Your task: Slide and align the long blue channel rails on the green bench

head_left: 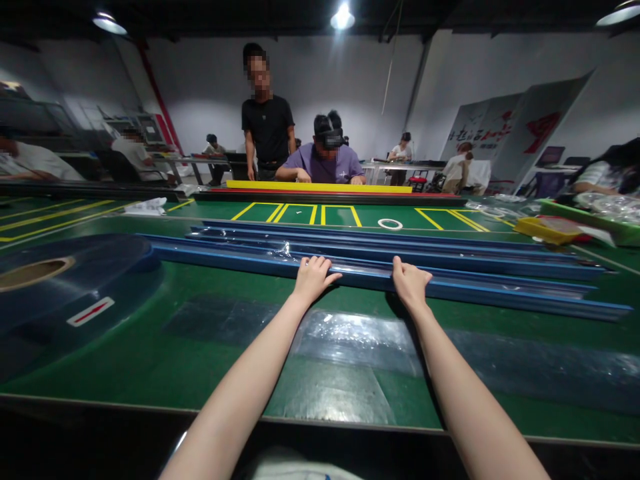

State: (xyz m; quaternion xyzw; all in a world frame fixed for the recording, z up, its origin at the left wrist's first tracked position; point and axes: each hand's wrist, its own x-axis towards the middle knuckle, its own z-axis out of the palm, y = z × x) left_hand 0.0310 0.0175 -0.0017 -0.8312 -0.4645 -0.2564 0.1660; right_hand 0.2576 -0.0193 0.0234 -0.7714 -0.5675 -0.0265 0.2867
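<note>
Several long blue strips [500,293] lie side by side across the green table [150,347], wrapped in clear film. My left hand [313,277] rests on the nearest strip with its fingers curled over the top. My right hand [410,283] grips the same strip a little to the right, fingers hooked over its far edge. A sheet of clear plastic film [350,333] lies flat on the table under my forearms.
A big roll of blue film [60,287] sits at the left. Across the table a seated person [325,157] works on yellow and red strips [320,187], with another person [267,123] standing beside. A tape ring [390,224] and a yellow tray [547,230] lie farther back.
</note>
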